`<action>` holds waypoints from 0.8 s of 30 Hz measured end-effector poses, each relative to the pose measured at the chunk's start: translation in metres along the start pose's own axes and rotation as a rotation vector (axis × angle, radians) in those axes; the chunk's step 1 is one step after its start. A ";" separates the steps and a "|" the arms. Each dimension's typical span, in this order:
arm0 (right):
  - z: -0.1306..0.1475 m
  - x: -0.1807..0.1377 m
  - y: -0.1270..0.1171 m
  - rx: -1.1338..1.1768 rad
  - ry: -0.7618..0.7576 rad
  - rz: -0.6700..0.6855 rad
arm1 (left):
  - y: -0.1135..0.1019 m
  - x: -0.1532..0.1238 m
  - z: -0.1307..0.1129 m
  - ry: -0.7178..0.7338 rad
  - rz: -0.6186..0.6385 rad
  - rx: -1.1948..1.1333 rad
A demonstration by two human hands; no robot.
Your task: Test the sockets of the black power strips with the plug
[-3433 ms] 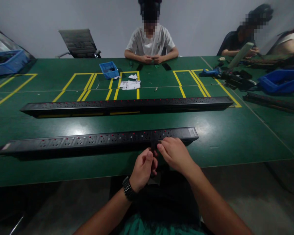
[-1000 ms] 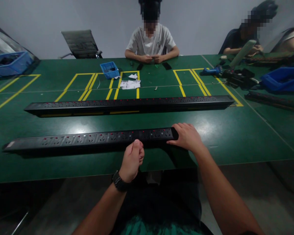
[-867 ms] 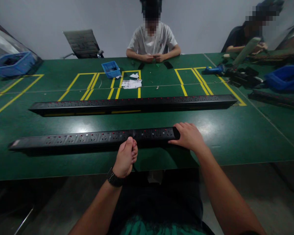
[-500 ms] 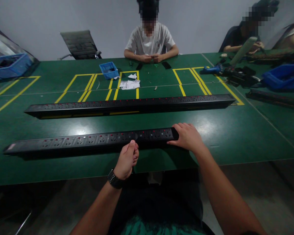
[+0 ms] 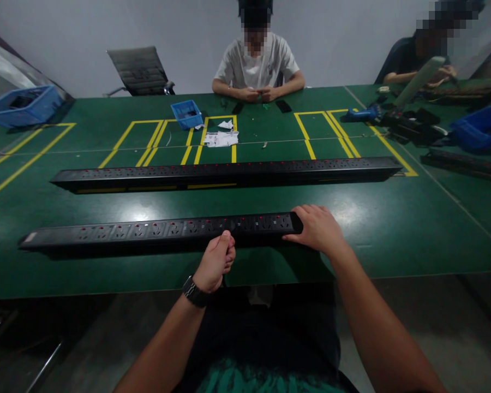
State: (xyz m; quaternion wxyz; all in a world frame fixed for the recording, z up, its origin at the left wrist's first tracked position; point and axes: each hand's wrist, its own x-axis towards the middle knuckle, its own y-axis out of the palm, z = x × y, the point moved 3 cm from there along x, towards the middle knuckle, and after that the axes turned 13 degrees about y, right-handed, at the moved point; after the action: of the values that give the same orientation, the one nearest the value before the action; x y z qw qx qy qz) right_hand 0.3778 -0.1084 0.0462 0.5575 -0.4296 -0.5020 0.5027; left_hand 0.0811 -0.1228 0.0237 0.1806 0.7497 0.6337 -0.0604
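Note:
A long black power strip (image 5: 139,231) with a row of sockets and small red marks lies across the near side of the table. My right hand (image 5: 319,228) is wrapped round its right end, thumb on the near side and fingers over the far side. My left hand (image 5: 216,261), with a dark watch at the wrist, is closed with the thumb on top, at the near edge of the strip right of its middle. Whatever is inside that fist is hidden. Farther back lies a second black power strip (image 5: 229,173), parallel and untouched.
Yellow tape lines mark the green table (image 5: 265,273). A small blue bin (image 5: 187,114) and paper scraps (image 5: 221,138) lie beyond the strips. Larger blue bins stand left (image 5: 24,109) and right (image 5: 480,131). A co-worker (image 5: 258,68) sits opposite; others sit far right.
The whole view has shifted slightly, so the table and strips appear a little farther right. Both hands keep nearly the same place on the near strip.

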 end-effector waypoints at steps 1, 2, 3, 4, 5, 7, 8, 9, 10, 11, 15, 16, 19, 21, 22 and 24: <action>0.000 0.000 0.000 0.000 0.000 -0.001 | 0.000 0.000 0.000 0.004 -0.005 0.007; 0.000 0.000 0.000 0.000 -0.001 -0.001 | 0.000 0.000 0.000 0.006 -0.010 0.013; 0.000 0.000 0.000 -0.002 -0.001 -0.001 | 0.000 -0.001 0.000 0.007 -0.012 0.015; 0.001 0.000 0.000 -0.005 0.000 -0.002 | 0.001 -0.001 0.000 0.009 -0.016 0.015; 0.001 0.000 0.000 -0.007 0.001 -0.003 | 0.001 -0.001 0.001 0.012 -0.018 0.015; 0.002 0.000 0.000 -0.011 0.005 -0.005 | 0.001 -0.001 0.001 0.017 -0.019 0.012; 0.002 0.000 -0.001 -0.010 0.006 -0.005 | 0.001 -0.001 0.001 0.017 -0.016 0.010; 0.002 -0.001 -0.001 -0.008 0.007 -0.005 | 0.001 -0.001 0.001 0.015 -0.012 0.007; 0.002 -0.001 -0.001 -0.005 0.007 -0.006 | 0.001 -0.001 0.001 0.014 -0.009 0.005; 0.002 -0.001 -0.001 -0.002 0.007 -0.006 | 0.001 -0.001 0.001 0.013 -0.007 0.004; 0.002 -0.001 -0.001 -0.004 0.010 -0.012 | 0.000 -0.001 0.002 0.021 -0.006 0.010; 0.002 -0.001 -0.001 -0.004 0.010 -0.011 | 0.000 -0.001 0.002 0.025 -0.006 0.012; 0.002 -0.001 -0.002 -0.003 0.009 -0.004 | 0.000 -0.001 0.002 0.031 -0.006 0.018; 0.002 -0.001 -0.002 -0.002 0.010 0.000 | 0.001 -0.001 0.001 0.029 -0.008 0.015; 0.003 -0.001 -0.002 -0.002 0.011 0.002 | 0.001 -0.001 0.001 0.029 -0.009 0.012; 0.003 -0.001 -0.002 0.001 0.012 0.005 | 0.000 -0.001 0.001 0.030 -0.009 0.006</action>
State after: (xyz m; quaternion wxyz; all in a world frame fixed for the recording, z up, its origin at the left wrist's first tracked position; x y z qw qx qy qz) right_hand 0.3749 -0.1098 0.0489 0.5593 -0.4336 -0.4974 0.5017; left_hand 0.0813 -0.1244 0.0233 0.1686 0.7481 0.6397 -0.0520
